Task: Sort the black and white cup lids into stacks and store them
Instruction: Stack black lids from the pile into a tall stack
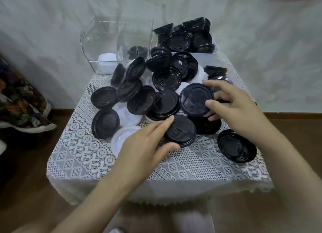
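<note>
Right hand fingers: the right hand (pixel 233 109) pinches a round black plastic lid (pixel 196 99) at centre frame, thumb (pixel 211 103) on its face, index finger curled over its upper rim; the lid tilts up off the heap.
Left hand fingers: the left hand (pixel 144 149) is spread around a second flat black lid (pixel 181 132) just below, index finger along its upper left rim, thumb at its lower edge.
Loose heap: mixed black and white cup lids (pixel 139 95) crowd the middle of the lace-covered table (pixel 174 166); one black lid (pixel 237 145) lies alone at lower right.
Upper left: clear plastic bin (pixel 104 46) holding a few white lids (pixel 107 59).
Upper right: white tray (pixel 196 58) piled with black lids (pixel 188 35).
</note>
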The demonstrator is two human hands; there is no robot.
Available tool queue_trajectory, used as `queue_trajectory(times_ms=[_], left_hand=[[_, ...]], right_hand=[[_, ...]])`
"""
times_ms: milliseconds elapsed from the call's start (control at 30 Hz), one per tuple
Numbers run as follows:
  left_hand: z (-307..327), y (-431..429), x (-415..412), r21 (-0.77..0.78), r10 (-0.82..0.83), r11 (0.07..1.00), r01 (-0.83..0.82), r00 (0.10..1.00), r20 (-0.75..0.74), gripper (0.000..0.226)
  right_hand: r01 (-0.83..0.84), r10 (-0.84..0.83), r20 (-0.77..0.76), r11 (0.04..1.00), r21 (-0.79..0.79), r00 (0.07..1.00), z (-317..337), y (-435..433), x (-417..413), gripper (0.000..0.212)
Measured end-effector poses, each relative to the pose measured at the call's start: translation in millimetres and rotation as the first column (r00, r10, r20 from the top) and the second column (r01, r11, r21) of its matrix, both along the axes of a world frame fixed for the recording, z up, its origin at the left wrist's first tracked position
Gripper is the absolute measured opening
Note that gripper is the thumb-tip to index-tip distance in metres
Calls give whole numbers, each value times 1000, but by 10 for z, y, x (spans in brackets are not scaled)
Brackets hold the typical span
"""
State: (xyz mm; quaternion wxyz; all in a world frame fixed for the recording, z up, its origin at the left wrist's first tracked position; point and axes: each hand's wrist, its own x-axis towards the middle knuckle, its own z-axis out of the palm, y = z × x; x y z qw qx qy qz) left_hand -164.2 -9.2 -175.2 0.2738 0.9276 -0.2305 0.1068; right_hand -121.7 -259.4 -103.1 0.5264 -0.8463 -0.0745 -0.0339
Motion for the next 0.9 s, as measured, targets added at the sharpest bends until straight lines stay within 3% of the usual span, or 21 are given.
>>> queue_trajectory(times_ms=[200, 333, 467, 667, 767, 900], left_hand=[[-162, 148, 108, 164, -16, 986, -3, 993, 117, 73], [-116, 263, 139, 213, -5, 977, -12, 997, 80, 77], [-108, 339, 137, 254, 70, 965, -67, 998, 0, 88], [-172, 359, 154, 256, 24, 966, -28, 1000, 16, 89], [-186, 357, 175, 259, 24, 966, -29, 1000, 19, 88], [-177, 359, 178, 244, 19, 970, -25, 999, 28, 87]], right_hand=[[3, 22, -256, 995, 99, 966, -159, 12, -265, 39], [-38, 76, -355, 993, 112, 932, -316, 150, -312, 39], [-63, 66, -283, 998, 20, 957, -415, 267, -299, 38], [-49, 31, -181, 994, -97, 983, -419, 348, -350, 41], [-114, 79, -153, 965, -237, 985, -427, 379, -383, 56], [-171, 123, -189, 949, -265, 974, -411, 404, -413, 76]])
